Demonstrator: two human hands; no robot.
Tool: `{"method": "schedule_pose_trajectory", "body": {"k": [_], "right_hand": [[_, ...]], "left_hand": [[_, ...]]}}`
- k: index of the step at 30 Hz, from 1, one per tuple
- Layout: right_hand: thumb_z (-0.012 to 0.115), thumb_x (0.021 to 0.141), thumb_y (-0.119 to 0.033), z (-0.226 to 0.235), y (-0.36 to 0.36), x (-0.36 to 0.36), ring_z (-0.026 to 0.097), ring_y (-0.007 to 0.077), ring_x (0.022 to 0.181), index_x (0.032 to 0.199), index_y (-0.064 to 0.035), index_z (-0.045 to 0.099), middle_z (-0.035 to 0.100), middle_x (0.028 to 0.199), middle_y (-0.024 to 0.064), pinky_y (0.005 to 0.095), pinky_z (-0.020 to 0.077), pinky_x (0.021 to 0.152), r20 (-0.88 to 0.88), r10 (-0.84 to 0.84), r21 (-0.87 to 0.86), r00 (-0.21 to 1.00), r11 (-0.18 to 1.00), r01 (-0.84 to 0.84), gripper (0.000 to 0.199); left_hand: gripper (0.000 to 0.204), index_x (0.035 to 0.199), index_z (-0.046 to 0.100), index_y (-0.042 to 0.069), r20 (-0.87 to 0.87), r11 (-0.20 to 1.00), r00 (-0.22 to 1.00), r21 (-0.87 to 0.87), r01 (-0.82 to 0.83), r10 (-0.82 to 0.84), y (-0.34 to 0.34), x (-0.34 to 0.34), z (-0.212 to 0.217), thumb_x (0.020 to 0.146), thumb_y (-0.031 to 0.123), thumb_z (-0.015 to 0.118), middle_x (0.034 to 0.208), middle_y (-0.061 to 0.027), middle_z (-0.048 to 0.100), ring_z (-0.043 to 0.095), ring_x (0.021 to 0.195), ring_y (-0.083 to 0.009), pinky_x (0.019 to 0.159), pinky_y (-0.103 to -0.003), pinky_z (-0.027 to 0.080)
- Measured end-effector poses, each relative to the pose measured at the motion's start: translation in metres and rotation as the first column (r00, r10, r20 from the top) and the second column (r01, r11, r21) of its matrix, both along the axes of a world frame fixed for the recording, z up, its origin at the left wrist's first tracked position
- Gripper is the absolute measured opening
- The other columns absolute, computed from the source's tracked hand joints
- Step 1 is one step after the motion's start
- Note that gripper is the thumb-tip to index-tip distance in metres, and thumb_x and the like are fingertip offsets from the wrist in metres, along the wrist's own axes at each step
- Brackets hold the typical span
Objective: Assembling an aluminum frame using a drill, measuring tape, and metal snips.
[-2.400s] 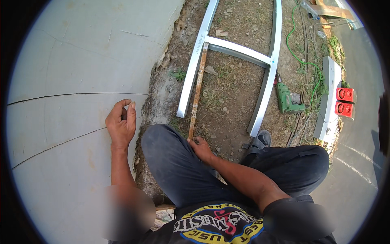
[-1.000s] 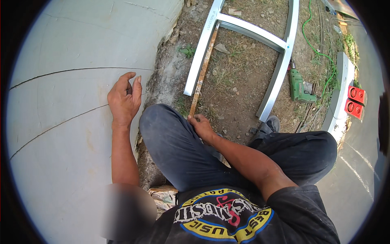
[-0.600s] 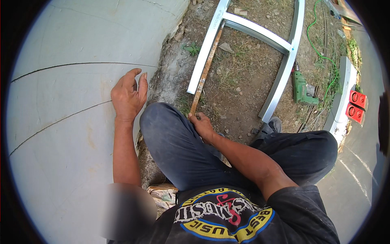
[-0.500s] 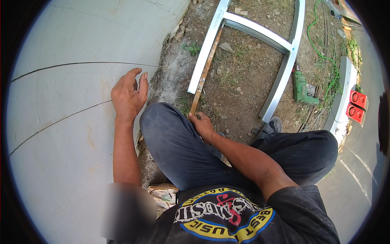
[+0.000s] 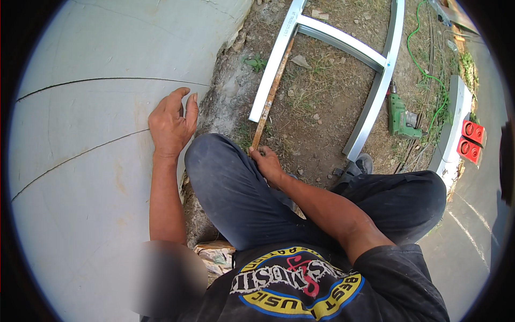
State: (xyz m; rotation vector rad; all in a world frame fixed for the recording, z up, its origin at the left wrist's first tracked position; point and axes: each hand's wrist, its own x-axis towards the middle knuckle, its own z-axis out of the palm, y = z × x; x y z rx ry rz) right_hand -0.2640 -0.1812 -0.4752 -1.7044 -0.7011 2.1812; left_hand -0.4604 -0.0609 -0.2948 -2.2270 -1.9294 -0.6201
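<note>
My left hand (image 5: 171, 124) is at the pale grey concrete surface on the left, its fingers loosely bent, the thumb apart, and nothing in it. Beside my left knee, my right hand (image 5: 266, 165) grips the near end of a rusty metal bar (image 5: 274, 91). The bar runs away from me along the inner side of a shiny metal channel (image 5: 272, 75) and reaches up to a crosspiece (image 5: 340, 40). That crosspiece joins the channel to a second long channel (image 5: 370, 112) on the right, whose near end lies by my shoe (image 5: 358, 166).
A green power drill (image 5: 398, 114) lies on the ground right of the frame, with a green cord (image 5: 412, 48). Farther right is a metal piece (image 5: 453, 115) beside red sockets (image 5: 469, 141). The grey concrete (image 5: 80, 139) has two dark lines across it. Stones and dry grass cover the dirt.
</note>
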Motion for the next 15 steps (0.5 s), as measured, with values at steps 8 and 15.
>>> {"method": "schedule_pose_trajectory", "body": {"k": [8,15], "right_hand": [[0.065,0.094,-0.049,0.0078,0.0035,0.001,0.065,0.022,0.085,0.117,0.0038,0.062,0.069,0.096,0.0173,0.0365,0.0514,0.076,0.014,0.005,-0.034,1.0,0.999,-0.004,0.058],[0.065,0.094,-0.049,0.0004,-0.0011,-0.0014,0.065,0.0219,0.085,0.118,0.0044,0.06,0.068,0.097,0.0173,0.0363,0.0515,0.076,-0.016,-0.024,-0.036,1.0,0.999,0.024,0.059]], "left_hand": [[0.015,0.097,0.069,0.008,-0.004,1.0,1.0,0.003,-0.012,0.012,-0.0002,0.0002,-0.0007,0.085,0.013,0.077,0.062,-0.0053,0.058,0.055,0.051,-0.02,0.049,-0.035,0.045],[0.016,0.097,0.069,0.008,0.001,1.0,1.0,0.008,-0.007,0.007,-0.0009,-0.0004,-0.002,0.084,0.012,0.077,0.062,-0.006,0.058,0.055,0.051,-0.0208,0.049,-0.035,0.045]]}}
